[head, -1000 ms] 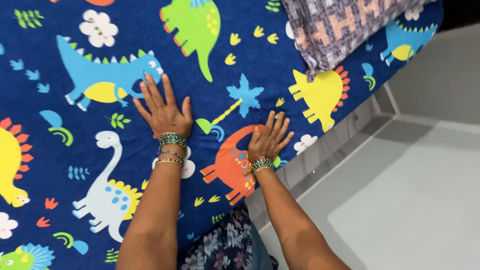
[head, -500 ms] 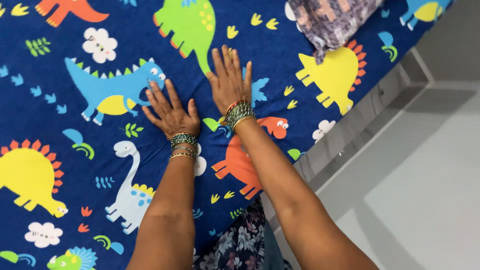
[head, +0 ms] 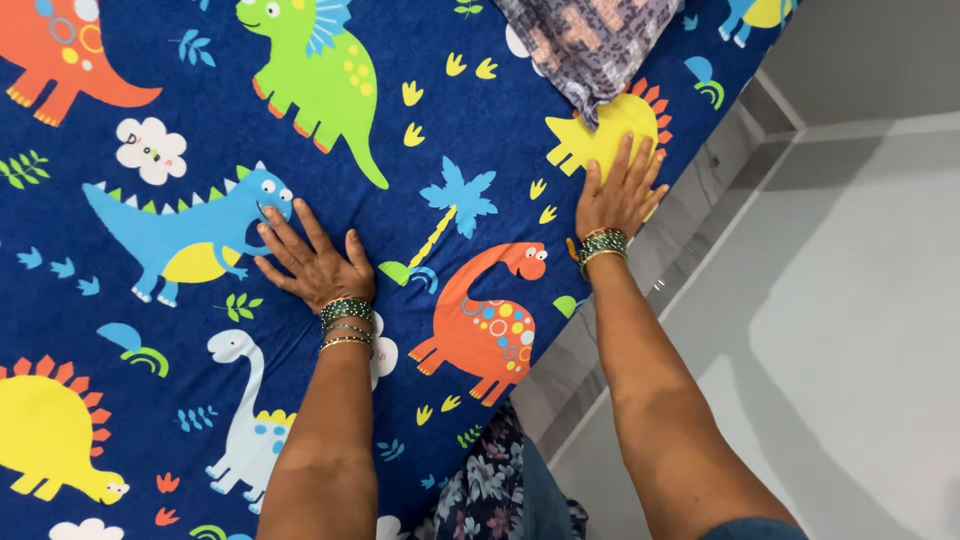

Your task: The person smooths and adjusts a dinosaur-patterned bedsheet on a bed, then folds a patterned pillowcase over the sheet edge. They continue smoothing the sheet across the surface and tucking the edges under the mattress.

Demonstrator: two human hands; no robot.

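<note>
From the head camera, both arms reach forward over a dark blue dinosaur-print bedsheet. The left hand lies palm down, fingers spread and flat, grasping nothing, beside a blue dinosaur. The right hand also presses flat and released, fingers splayed over a yellow dinosaur close to the bed's edge, just below the corner of a grey patterned pillow. Each wrist carries a stack of green and gold bangles. One pillow shows, cut off by the top edge. Several printed dinosaurs are cropped at the borders. The sheet covers the whole left side; a pale grey floor lies to the right. Floral clothing peeks in at the bottom.
</note>
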